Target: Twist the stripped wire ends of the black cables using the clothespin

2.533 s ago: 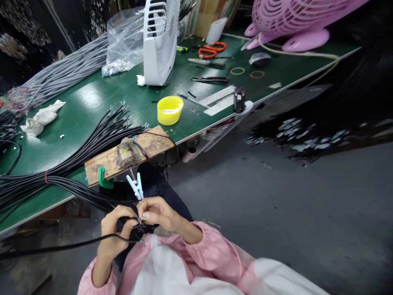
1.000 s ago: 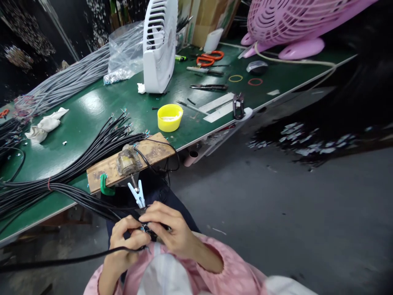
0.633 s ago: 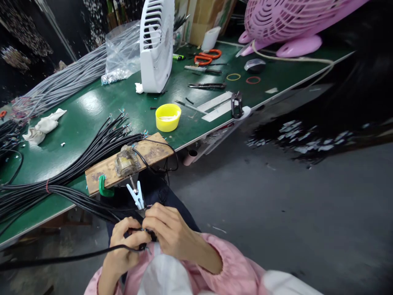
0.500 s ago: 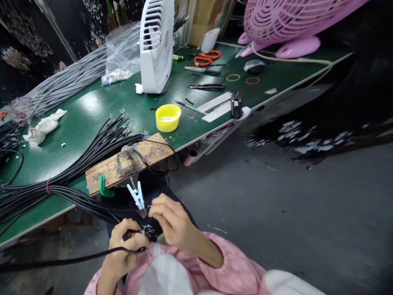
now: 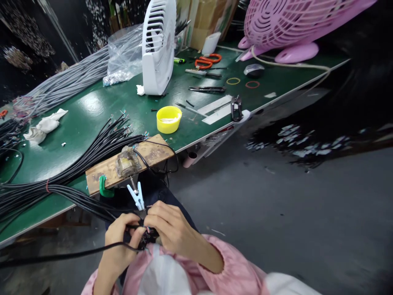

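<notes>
In the head view, at the lower middle of the frame, the left hand [image 5: 118, 241] pinches a black cable [image 5: 134, 226] between thumb and fingers. Its coloured wires [image 5: 147, 230] fan out at the bottom centre, by the fingertips of the right hand [image 5: 172, 229], whose fingers are drawn together (what they grip is hidden, so I cannot tell whether they are closed on a wire). Another cable [image 5: 61, 257] runs in from the lower left edge to the left hand. Just above the hands hangs a pale blue clothespin [image 5: 138, 200], below a wooden board [image 5: 155, 146] at centre left. A cable bundle [image 5: 76, 164] lies left of centre; a yellow bowl [image 5: 168, 128] stands near mid-frame.
</notes>
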A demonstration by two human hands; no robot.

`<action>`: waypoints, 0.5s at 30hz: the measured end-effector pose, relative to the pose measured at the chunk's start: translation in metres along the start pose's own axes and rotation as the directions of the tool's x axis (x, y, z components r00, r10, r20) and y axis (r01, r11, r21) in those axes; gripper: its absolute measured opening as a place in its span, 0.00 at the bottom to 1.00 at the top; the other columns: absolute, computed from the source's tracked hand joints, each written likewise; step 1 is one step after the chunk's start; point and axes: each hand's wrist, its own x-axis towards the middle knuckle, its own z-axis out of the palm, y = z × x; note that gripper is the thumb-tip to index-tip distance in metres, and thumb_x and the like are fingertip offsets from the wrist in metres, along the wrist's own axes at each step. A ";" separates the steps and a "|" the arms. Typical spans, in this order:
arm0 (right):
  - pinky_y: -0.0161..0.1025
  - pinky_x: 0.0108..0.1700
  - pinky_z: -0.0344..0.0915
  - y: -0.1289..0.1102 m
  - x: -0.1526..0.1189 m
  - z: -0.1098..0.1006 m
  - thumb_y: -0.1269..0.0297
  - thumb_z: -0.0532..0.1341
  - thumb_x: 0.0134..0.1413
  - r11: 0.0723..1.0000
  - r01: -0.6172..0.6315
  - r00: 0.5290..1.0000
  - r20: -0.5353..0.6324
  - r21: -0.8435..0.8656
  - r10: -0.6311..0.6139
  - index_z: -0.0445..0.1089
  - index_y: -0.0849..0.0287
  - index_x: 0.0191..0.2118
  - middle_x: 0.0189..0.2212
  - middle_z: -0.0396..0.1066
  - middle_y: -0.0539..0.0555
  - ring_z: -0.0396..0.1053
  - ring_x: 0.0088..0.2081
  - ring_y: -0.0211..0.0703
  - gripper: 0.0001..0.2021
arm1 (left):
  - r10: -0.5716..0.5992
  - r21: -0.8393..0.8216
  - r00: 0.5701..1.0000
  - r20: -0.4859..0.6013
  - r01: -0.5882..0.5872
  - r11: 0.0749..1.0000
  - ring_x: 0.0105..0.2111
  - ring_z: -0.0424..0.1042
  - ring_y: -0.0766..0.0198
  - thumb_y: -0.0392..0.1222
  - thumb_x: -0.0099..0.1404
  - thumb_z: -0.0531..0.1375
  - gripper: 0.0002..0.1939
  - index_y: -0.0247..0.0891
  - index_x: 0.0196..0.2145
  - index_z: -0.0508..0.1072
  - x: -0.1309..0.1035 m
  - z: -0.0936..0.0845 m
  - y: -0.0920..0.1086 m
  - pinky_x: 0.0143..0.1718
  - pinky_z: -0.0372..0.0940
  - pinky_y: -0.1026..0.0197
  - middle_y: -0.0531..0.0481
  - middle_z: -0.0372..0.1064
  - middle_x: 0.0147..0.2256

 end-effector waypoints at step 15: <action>0.33 0.27 0.60 0.030 0.037 0.033 0.36 0.54 0.56 0.053 -0.474 0.804 0.407 0.879 0.434 0.73 0.64 0.34 0.28 0.67 0.53 0.62 0.25 0.34 0.30 | -0.085 -0.185 0.966 -0.244 0.039 0.982 0.22 0.63 0.68 0.32 0.61 0.59 0.05 0.39 0.28 0.69 0.002 0.011 0.009 0.23 0.60 0.67 0.55 0.62 0.22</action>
